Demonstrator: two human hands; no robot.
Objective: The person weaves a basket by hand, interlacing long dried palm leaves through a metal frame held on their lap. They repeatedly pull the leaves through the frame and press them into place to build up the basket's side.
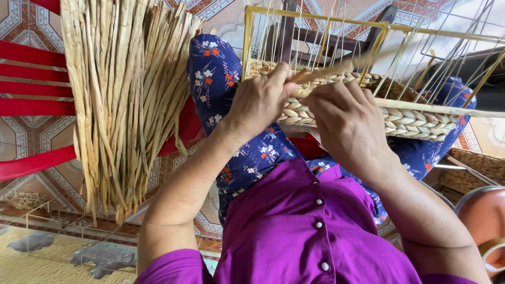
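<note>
Both hands are seen from the head view, closed over the near rim of a half-woven basket that rests on the lap. The left hand (260, 100) is curled shut, with its thumb and fingertips pinched on a flat straw strand (336, 67) where that strand meets the woven edge. The right hand (350, 123) is folded over the rim just beside it, knuckles up, and pressed against the weave; whether a strand is also gripped beneath its fingers cannot be told, since the palm is hidden. The two hands are nearly touching. The strand is laid with its long axis running from the left hand's pinch up and to the right, across the thin wire frame (315, 21) that stands upright from the braided basket wall (410, 123). Its free end is carried away from the body, so the left hand is the nearer to the held end, while the right hand lies below the strand's length. The basket itself is set across the knees, on blue flowered trousers (215, 68), directly ahead of the purple shirt (294, 231). A thick bundle of dried straw (121, 100) is draped over a red chair (31, 89) well apart to the left, beyond the left forearm. Another woven basket (473, 168) is partly visible at the lower right, over a tiled floor (21, 137).
</note>
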